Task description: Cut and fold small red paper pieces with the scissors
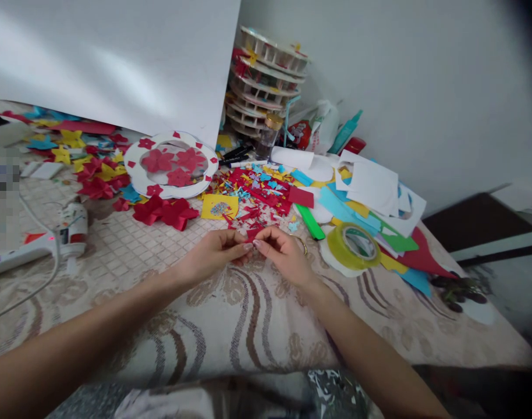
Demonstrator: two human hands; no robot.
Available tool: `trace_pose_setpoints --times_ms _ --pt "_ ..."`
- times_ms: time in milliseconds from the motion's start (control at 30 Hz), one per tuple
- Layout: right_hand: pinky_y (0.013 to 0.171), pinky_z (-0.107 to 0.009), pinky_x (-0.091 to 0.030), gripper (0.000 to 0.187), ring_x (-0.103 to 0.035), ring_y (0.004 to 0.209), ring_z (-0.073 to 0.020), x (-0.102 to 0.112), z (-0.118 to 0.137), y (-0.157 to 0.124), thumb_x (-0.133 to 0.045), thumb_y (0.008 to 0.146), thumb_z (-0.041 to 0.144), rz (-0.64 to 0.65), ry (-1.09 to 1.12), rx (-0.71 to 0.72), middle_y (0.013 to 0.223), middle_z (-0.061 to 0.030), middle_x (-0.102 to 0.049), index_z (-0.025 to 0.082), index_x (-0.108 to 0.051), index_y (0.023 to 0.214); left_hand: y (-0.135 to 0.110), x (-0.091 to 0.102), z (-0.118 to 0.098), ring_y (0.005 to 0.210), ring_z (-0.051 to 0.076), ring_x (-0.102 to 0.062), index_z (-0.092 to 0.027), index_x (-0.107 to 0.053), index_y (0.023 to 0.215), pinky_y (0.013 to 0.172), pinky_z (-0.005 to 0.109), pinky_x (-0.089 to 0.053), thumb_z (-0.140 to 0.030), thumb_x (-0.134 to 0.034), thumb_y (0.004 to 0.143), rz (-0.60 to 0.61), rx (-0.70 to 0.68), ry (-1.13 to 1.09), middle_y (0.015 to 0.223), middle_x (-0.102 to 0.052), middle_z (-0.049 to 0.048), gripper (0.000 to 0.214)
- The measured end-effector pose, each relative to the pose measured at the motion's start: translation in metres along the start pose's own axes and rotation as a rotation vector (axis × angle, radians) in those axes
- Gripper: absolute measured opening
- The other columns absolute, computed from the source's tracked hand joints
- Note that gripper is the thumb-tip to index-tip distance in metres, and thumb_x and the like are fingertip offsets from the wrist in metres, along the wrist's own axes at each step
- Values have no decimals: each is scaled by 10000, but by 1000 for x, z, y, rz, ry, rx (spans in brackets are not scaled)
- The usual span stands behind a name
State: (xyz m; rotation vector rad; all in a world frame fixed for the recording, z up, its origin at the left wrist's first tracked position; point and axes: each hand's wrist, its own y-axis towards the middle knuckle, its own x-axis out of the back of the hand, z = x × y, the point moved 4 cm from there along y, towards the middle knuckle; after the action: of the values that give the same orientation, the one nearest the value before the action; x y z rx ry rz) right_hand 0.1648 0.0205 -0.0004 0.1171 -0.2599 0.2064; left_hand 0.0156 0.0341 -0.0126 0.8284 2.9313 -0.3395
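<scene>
My left hand [220, 250] and my right hand [281, 250] meet above the front of the table, fingertips almost touching. Between them they pinch a small piece of red paper [252, 234], mostly covered by the fingers. Just beyond lies a heap of red, yellow and blue paper scraps [263, 195]. A yellow paper square [219, 206] with small coloured bits on it is left of the heap. Red paper flowers [165, 213] rest farther left, below a white scalloped ring [133, 160] decorated with red paper shapes. A green marker or strip [309, 222] lies near my right hand.
Yellow tape [352, 247] stands on the right, before layered paper sheets [373, 183]. A hot glue gun [74, 224] and a power strip [21, 255] with a cable are on the left. Behind are a tiered round organizer [270, 75], a gold-capped jar [269, 137] and a white board [117, 58].
</scene>
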Motion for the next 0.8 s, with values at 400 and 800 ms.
trace_pose_setpoints --times_ms 400,800 --pt "675 -254 -457 114 -572 715 -113 -4 -2 0 -537 809 194 119 78 -55 787 4 -602 203 -586 912 1 -1 4 598 97 -584 -125 -630 726 618 232 -466 -345 -645 732 50 60 52 688 -666 20 220" --pt "632 -261 -422 156 -550 734 -138 2 17 -5 -500 809 113 12 -377 273 827 -23 -601 211 -611 860 -1 5 9 665 103 -641 -117 -686 836 670 223 -498 -225 -681 723 89 279 -265 810 -717 79 156"
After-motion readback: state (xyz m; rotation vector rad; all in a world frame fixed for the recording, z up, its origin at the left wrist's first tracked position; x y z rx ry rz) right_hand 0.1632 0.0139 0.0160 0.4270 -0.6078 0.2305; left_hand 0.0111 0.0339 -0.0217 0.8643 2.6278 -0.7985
